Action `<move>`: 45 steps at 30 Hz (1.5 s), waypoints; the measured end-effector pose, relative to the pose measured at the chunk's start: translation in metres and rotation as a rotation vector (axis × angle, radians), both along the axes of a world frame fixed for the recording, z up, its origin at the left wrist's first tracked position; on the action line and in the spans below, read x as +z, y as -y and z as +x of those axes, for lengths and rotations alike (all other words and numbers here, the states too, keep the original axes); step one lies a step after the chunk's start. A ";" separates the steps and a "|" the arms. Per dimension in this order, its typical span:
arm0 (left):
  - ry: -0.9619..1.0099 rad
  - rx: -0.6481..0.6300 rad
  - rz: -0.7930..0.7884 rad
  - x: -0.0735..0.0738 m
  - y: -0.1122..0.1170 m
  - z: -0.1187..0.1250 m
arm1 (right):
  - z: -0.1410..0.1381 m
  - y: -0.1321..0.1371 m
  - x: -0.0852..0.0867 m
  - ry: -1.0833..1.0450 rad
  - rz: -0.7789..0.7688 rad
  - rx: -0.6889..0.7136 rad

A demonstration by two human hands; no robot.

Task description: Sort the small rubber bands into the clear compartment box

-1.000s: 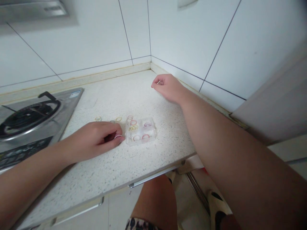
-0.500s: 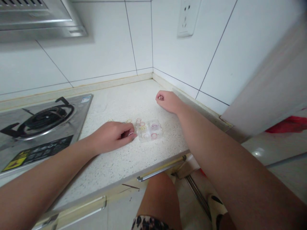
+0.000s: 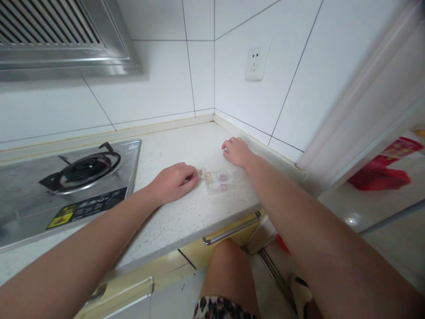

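Observation:
My left hand (image 3: 175, 182) rests on the white counter, its fingers curled in and the thumb against the index finger. Whatever is in that pinch, if anything, is hidden. Just right of its fingertips lies a small clear plastic box (image 3: 216, 187) divided into compartments, with thin coloured rings, yellow, pink and purple, inside. A few loose rings (image 3: 203, 171) show beside the box's back left corner, partly behind my left hand. My right hand (image 3: 237, 151) is farther back, near the right wall, fingers loosely bent and apart, with nothing visible in them.
On the left a gas hob (image 3: 86, 173) is set into the counter (image 3: 172, 226), beneath a metal range hood (image 3: 66, 40). White tiled walls meet in the back corner, with a socket (image 3: 255, 63) on the right one. A drawer handle (image 3: 232, 228) juts out below the front edge.
The view has tilted upward and shifted left. My right hand's fingers have loosened from a curled pinch. The pale ring seen at my left fingertips before is no longer visible.

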State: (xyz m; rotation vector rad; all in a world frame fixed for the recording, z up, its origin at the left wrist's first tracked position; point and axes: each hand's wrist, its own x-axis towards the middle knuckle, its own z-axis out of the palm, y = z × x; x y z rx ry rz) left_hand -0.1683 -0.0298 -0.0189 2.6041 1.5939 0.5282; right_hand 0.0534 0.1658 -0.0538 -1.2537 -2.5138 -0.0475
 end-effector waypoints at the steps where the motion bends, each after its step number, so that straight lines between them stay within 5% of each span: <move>1: 0.004 -0.014 0.014 0.000 0.000 0.000 | 0.000 0.000 0.000 0.006 -0.006 -0.008; 11: 0.011 -0.058 0.080 -0.001 -0.004 -0.007 | 0.013 0.015 0.000 0.056 -0.085 -0.057; 23: -0.027 0.012 0.086 -0.016 -0.012 -0.010 | 0.046 0.071 0.001 0.118 -0.167 -0.098; 45: -0.054 0.349 0.117 -0.043 -0.039 -0.014 | 0.040 0.067 -0.001 0.040 -0.053 -0.171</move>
